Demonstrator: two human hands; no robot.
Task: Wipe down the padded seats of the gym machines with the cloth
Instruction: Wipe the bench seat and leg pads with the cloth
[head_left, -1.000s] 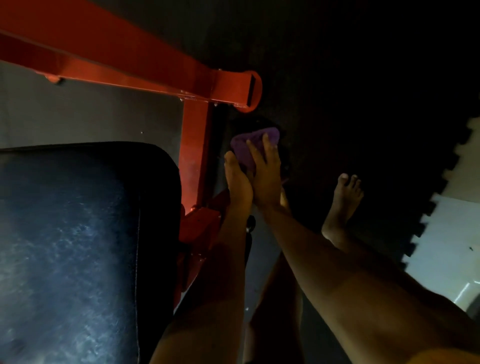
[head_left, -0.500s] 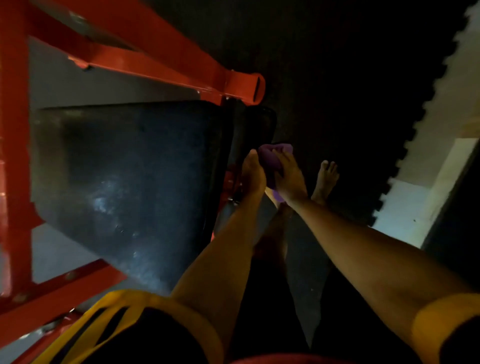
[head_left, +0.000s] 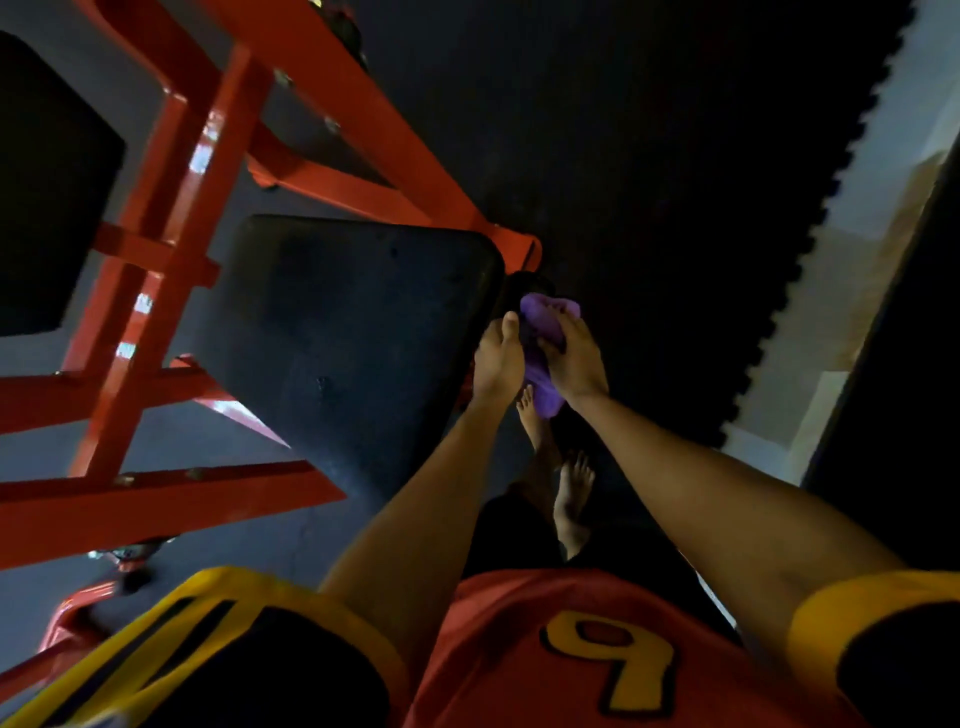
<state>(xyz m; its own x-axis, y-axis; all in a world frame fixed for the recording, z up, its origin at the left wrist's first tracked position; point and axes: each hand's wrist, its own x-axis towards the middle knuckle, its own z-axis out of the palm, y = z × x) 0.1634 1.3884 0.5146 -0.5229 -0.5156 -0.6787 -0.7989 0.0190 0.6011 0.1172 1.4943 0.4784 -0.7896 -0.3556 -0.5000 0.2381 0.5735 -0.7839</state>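
A red jersey (head_left: 498, 660) with a yellow number fills the near edge, and bare feet (head_left: 572, 499) stand on the dark floor mat (head_left: 649, 182). Past them, both hands bunch the purple cloth (head_left: 546, 312) just off the corner of the black padded seat (head_left: 353, 332). The right hand (head_left: 574, 358) grips it. The left hand (head_left: 497, 359) presses against it, its fingers hidden. A red frame (head_left: 218, 156) stands beyond.
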